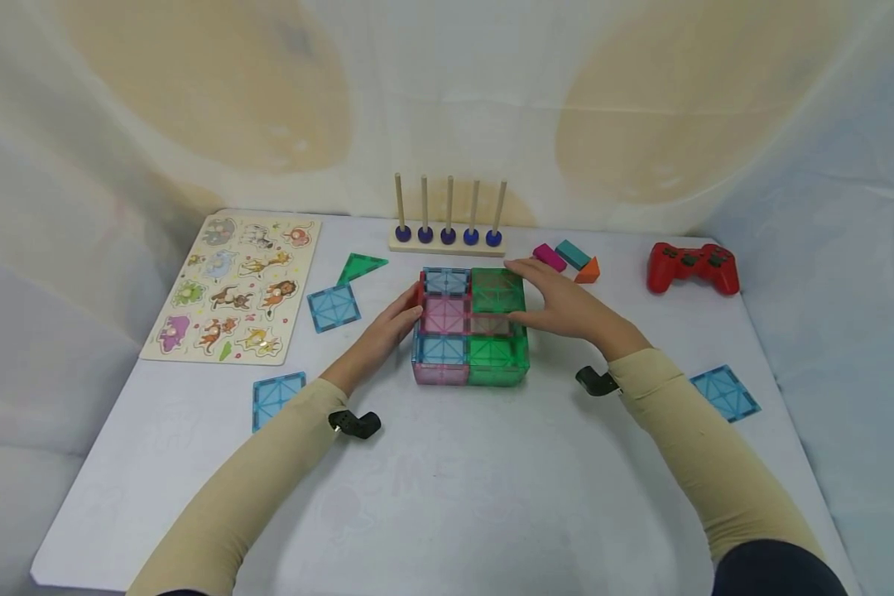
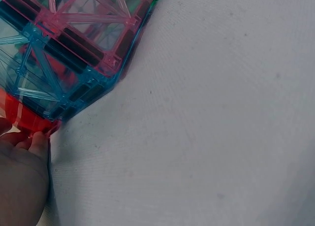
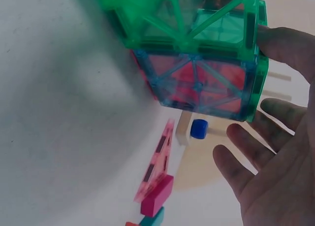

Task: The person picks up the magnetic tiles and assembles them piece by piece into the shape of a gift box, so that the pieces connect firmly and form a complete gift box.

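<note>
At table centre, a magnetic tile box [image 1: 471,325] sits between two hands: the left hand [image 1: 390,329] touches its 9 o'clock wall, fingers seemingly straight, and the right hand [image 1: 559,305] lies flat and open on top, where pressing could collapse the walls.

Head view looks down; wrist views close — all share tile box [image 1: 471,325].

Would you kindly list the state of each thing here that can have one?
Magnetic tile box: assembled, standing on the table.
Left hand: fingers straight, touching the box's left side.
Right hand: open, thumb against the box.
Peg rack: upright, one blue ring on each peg.
Animal puzzle: flat, pieces seated.
</note>
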`<state>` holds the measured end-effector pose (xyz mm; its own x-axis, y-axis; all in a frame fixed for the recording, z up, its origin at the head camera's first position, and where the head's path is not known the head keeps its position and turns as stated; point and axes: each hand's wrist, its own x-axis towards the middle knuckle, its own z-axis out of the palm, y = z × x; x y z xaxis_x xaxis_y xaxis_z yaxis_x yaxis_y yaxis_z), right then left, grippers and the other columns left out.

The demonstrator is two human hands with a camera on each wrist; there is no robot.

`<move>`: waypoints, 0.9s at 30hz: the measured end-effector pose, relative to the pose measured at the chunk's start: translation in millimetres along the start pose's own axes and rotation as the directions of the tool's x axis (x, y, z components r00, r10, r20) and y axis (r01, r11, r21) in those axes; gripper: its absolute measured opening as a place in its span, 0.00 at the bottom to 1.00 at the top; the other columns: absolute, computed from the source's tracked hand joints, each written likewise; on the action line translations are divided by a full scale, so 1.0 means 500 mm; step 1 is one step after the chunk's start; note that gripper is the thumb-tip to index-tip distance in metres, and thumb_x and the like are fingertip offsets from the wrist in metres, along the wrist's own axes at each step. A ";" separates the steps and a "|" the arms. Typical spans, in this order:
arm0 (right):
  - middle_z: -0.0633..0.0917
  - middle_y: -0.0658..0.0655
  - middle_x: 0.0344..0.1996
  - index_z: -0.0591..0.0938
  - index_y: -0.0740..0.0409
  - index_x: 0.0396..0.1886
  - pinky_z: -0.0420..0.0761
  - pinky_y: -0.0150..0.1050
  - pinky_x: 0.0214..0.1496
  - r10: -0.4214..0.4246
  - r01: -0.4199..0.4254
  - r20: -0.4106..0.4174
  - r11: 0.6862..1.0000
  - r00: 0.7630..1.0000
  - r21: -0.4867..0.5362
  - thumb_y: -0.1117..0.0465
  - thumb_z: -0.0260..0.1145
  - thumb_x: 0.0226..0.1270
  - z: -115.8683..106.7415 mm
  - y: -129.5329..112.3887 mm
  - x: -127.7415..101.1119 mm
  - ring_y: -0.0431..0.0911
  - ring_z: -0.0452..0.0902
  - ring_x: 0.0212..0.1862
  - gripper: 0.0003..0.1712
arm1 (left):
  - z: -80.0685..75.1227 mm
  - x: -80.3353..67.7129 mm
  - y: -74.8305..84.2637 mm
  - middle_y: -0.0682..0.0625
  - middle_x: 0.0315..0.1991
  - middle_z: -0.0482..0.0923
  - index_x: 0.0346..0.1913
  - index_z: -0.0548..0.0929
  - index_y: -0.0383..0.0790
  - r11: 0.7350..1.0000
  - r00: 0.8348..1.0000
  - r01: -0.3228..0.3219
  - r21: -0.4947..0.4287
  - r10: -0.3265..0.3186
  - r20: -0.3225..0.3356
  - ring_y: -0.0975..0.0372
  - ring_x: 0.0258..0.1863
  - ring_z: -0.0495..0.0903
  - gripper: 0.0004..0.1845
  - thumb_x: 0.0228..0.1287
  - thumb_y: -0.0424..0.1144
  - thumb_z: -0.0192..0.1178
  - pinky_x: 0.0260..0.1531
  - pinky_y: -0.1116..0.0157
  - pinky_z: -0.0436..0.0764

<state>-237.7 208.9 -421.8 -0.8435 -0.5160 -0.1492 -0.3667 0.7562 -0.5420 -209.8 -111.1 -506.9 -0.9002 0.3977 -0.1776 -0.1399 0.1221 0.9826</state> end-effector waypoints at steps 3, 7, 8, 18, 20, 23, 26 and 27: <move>0.60 0.57 0.79 0.58 0.51 0.82 0.65 0.61 0.73 -0.013 0.013 -0.007 1.000 1.000 0.008 0.47 0.72 0.67 0.001 0.008 0.000 0.56 0.54 0.78 0.50 | -0.001 -0.001 0.001 0.56 0.83 0.44 0.83 0.46 0.57 1.000 1.000 -0.001 -0.005 0.001 -0.001 0.63 0.80 0.44 0.34 0.82 0.49 0.44 0.77 0.57 0.52; 0.61 0.58 0.78 0.58 0.51 0.82 0.70 0.59 0.71 -0.024 0.024 -0.012 0.999 1.000 0.027 0.47 0.72 0.67 0.003 0.014 0.000 0.57 0.62 0.74 0.50 | -0.002 0.000 0.000 0.57 0.82 0.44 0.83 0.46 0.57 1.000 1.000 0.006 -0.006 -0.006 -0.001 0.64 0.80 0.44 0.34 0.82 0.49 0.45 0.77 0.58 0.52; 0.61 0.58 0.78 0.58 0.51 0.82 0.70 0.58 0.70 -0.025 0.025 -0.012 0.999 1.000 0.031 0.47 0.72 0.67 0.004 0.015 0.001 0.58 0.63 0.74 0.50 | -0.002 0.001 -0.001 0.57 0.82 0.45 0.83 0.46 0.57 1.000 1.000 0.007 -0.006 -0.007 -0.001 0.64 0.80 0.44 0.34 0.82 0.49 0.45 0.77 0.58 0.52; 0.61 0.58 0.78 0.57 0.53 0.82 0.70 0.56 0.71 -0.026 0.027 -0.016 0.995 1.000 0.092 0.49 0.73 0.66 0.009 0.027 0.001 0.58 0.63 0.74 0.51 | -0.002 0.002 -0.004 0.57 0.82 0.45 0.83 0.46 0.57 1.000 1.000 0.001 -0.010 -0.001 0.003 0.65 0.80 0.44 0.34 0.82 0.49 0.44 0.77 0.58 0.51; 0.61 0.58 0.77 0.57 0.54 0.82 0.70 0.56 0.71 -0.030 0.032 -0.018 0.994 0.999 0.100 0.49 0.73 0.67 0.009 0.028 0.001 0.57 0.63 0.74 0.51 | -0.002 0.003 -0.004 0.57 0.82 0.45 0.83 0.46 0.57 1.000 1.000 0.000 -0.014 0.000 0.002 0.65 0.80 0.44 0.34 0.82 0.49 0.45 0.77 0.58 0.51; 0.61 0.58 0.77 0.58 0.54 0.81 0.70 0.56 0.71 -0.036 0.038 -0.019 0.994 0.999 0.103 0.49 0.73 0.67 0.010 0.029 0.000 0.57 0.63 0.74 0.50 | -0.003 0.003 -0.005 0.57 0.82 0.45 0.83 0.46 0.55 1.000 1.000 -0.002 -0.028 0.002 0.002 0.64 0.80 0.44 0.34 0.82 0.49 0.45 0.77 0.58 0.51; 0.61 0.59 0.77 0.58 0.54 0.81 0.70 0.57 0.71 -0.035 0.037 -0.019 0.994 0.999 0.101 0.49 0.73 0.67 0.010 0.029 -0.002 0.59 0.64 0.73 0.50 | -0.003 0.004 -0.005 0.56 0.82 0.45 0.83 0.47 0.55 0.999 1.000 -0.001 -0.037 0.001 0.003 0.64 0.80 0.44 0.34 0.82 0.48 0.45 0.77 0.58 0.51; 0.61 0.59 0.78 0.58 0.54 0.81 0.70 0.57 0.71 -0.035 0.036 -0.018 0.994 0.999 0.101 0.49 0.73 0.67 0.009 0.029 -0.003 0.60 0.65 0.73 0.50 | -0.004 0.004 -0.005 0.56 0.82 0.45 0.83 0.47 0.55 0.999 1.000 -0.001 -0.040 0.002 0.004 0.64 0.80 0.44 0.34 0.82 0.48 0.45 0.77 0.58 0.51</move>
<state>-240.1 218.6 -433.4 -0.8374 -0.5344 -0.1150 -0.3557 0.6925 -0.6276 -211.9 -112.3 -509.7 -0.8987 0.4015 -0.1762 -0.1549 0.0853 0.9842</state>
